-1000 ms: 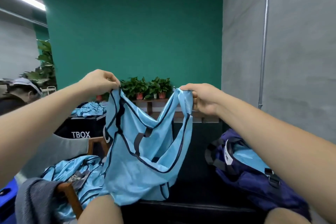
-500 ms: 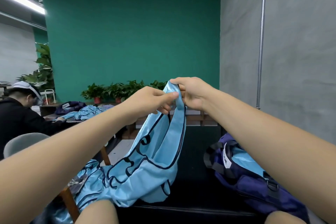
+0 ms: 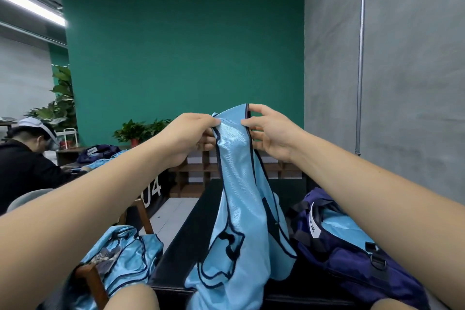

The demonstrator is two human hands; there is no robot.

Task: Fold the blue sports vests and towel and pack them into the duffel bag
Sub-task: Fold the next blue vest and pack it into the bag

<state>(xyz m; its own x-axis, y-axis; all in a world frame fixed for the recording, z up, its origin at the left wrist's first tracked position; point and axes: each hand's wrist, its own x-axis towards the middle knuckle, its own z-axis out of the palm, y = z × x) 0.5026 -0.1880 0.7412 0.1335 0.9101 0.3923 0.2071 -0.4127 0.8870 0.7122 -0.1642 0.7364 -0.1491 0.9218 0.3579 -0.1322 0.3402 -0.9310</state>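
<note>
A light blue sports vest [image 3: 239, 209] with dark trim hangs doubled over in front of me, its lower end draped onto the black table [image 3: 191, 234]. My left hand [image 3: 193, 136] pinches its top on the left side. My right hand [image 3: 269, 131] pinches the same top on the right, thumb and forefinger on the shoulder straps. The navy duffel bag [image 3: 357, 264] lies open at the lower right, with light blue cloth showing inside. More blue vests [image 3: 123, 251] are heaped over a wooden chair at the lower left. I see no towel.
A person in black sits at another table [image 3: 25, 166] on the left, with a second navy bag and blue vests there. Potted plants [image 3: 141, 129] line a low wooden shelf below the green wall. A grey wall with a metal pipe [image 3: 360, 58] stands to the right.
My hands, spread wide a second ago with the vest open between them, have come together, so the vest hangs folded in half lengthwise. The view has turned rightward.
</note>
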